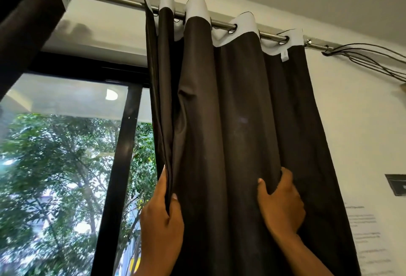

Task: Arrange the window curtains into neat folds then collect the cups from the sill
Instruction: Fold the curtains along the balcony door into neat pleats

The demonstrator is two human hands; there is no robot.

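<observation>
both hands (162, 218) grip dark curtain (230, 122)

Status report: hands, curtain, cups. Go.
Left hand pinching the curtain's leading edge. Right hand gripping a fold further along. Curtain bunched on the rod, folds uneven. No cups or sill in view.

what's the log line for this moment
step: folding curtain | left hand: grips front edge | right hand: grips fold | cups: not visible
</observation>
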